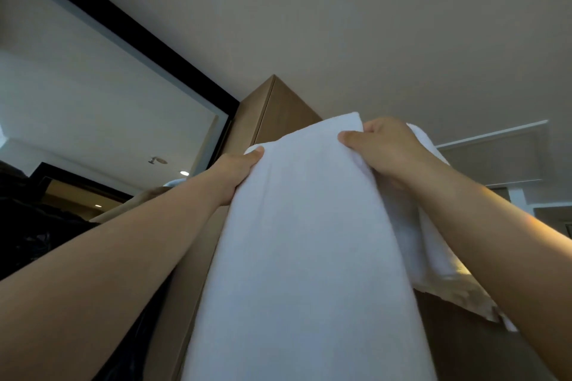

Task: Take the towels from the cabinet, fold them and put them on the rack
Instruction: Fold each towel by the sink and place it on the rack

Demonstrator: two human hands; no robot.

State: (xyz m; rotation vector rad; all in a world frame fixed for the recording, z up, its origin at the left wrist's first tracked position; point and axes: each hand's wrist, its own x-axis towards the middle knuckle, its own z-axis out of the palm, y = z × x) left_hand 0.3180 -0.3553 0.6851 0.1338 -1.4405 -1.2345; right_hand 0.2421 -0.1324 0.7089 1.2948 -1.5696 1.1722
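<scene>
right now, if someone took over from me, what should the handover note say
Left grip pinches the towel at its top left corner.
Right grip holds its top right, with more cloth draped behind that grip.
The towel hangs in front of the cabinet.
Done: one towel out.
Left: finish folding it and put it on the rack, which is out of view.

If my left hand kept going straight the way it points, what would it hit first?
Likely the brown cabinet behind the white towel that the left hand holds, though depth is unclear.
</scene>
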